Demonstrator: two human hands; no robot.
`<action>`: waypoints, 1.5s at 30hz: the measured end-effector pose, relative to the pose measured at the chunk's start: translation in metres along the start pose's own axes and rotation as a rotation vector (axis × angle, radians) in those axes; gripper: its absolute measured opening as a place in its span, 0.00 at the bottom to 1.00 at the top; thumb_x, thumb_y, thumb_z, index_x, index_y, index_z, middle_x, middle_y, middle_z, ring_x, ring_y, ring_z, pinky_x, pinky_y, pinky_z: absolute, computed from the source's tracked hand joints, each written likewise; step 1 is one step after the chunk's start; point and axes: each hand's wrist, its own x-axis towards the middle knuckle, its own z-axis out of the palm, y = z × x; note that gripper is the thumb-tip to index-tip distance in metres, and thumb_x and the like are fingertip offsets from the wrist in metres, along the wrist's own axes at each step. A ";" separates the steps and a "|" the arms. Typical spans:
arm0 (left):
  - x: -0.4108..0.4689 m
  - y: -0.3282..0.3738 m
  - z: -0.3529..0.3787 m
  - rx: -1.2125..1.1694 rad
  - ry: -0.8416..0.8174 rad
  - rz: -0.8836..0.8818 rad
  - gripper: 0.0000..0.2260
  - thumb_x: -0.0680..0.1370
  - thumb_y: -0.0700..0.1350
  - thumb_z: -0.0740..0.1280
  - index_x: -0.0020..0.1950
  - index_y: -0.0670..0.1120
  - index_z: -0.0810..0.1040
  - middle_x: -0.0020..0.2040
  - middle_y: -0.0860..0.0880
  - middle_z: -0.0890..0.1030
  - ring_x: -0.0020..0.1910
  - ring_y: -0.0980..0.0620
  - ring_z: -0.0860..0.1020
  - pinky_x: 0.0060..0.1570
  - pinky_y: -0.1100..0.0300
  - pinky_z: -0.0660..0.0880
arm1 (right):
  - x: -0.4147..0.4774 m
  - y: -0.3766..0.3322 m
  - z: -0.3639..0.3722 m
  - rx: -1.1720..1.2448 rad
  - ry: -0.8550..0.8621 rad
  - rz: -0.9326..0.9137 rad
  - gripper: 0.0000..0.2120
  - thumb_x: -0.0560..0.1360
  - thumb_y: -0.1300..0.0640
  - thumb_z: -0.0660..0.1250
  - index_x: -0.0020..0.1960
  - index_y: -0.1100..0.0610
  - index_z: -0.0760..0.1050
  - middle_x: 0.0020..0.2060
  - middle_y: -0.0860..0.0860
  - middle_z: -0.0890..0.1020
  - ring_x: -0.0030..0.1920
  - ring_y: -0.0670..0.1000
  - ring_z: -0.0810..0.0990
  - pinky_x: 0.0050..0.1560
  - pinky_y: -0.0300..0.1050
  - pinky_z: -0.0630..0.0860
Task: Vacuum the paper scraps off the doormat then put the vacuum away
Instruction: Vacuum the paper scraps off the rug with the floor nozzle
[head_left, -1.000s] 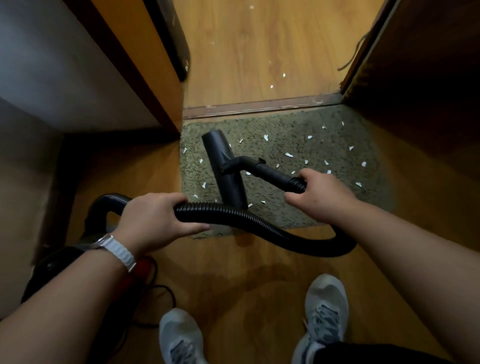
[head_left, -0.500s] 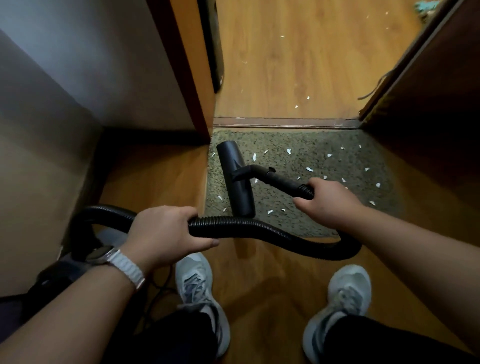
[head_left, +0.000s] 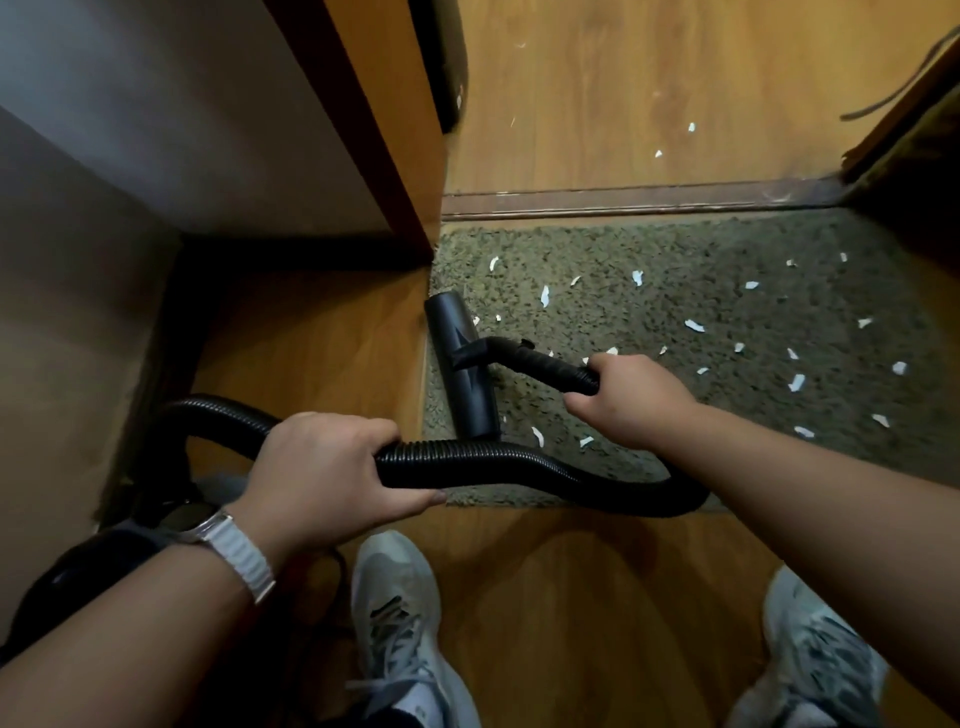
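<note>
The person stood on the wooden floor (head_left: 311, 338) just short of the doormat (head_left: 675, 291), with a left shoe (head_left: 400, 623) and a right shoe (head_left: 821, 660) at the bottom of the view. The left hand (head_left: 322, 467), a pale-strapped watch (head_left: 239, 551) on its wrist, was curled round the black ribbed hose (head_left: 493, 462) and gripped it near the mat's near-left corner. From there the hose looped right, passed under the right forearm and bent back up to a rigid tube (head_left: 540, 361). The right hand (head_left: 631, 402) gripped this tube at its ribbed end, fingers wrapped round it. The tube ran left to the black floor nozzle (head_left: 462, 374), which lay flat along the left edge of the doormat. The mat's far edge lay against the threshold strip (head_left: 623, 200) of a doorway, beside a brown door frame (head_left: 363, 130). White paper scraps (head_left: 693, 326) lay scattered over the mat, mostly to the right of the nozzle, with two just beside its near end. A few more lay on the floor beyond the threshold. The vacuum's dark body (head_left: 78, 571) sat low at the left, partly hidden behind the left forearm.
</note>
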 end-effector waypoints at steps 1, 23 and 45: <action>0.003 0.000 0.004 0.003 -0.004 0.004 0.27 0.65 0.77 0.58 0.28 0.54 0.69 0.22 0.59 0.67 0.23 0.62 0.69 0.23 0.64 0.65 | 0.000 0.004 0.004 0.010 -0.008 0.002 0.13 0.72 0.41 0.64 0.44 0.51 0.72 0.34 0.48 0.75 0.41 0.56 0.77 0.38 0.46 0.74; 0.006 -0.001 0.042 0.094 -0.305 0.139 0.34 0.64 0.81 0.48 0.38 0.54 0.76 0.29 0.56 0.74 0.30 0.58 0.75 0.36 0.58 0.76 | -0.022 0.006 0.010 -0.093 -0.032 -0.121 0.13 0.72 0.40 0.64 0.47 0.49 0.73 0.34 0.46 0.75 0.39 0.55 0.76 0.36 0.44 0.70; 0.020 0.002 0.041 0.059 -0.284 0.077 0.33 0.63 0.81 0.50 0.34 0.53 0.72 0.28 0.55 0.74 0.29 0.60 0.74 0.31 0.62 0.72 | -0.019 0.026 -0.008 -0.145 0.011 -0.120 0.14 0.72 0.39 0.65 0.50 0.48 0.75 0.38 0.49 0.78 0.41 0.56 0.77 0.37 0.44 0.70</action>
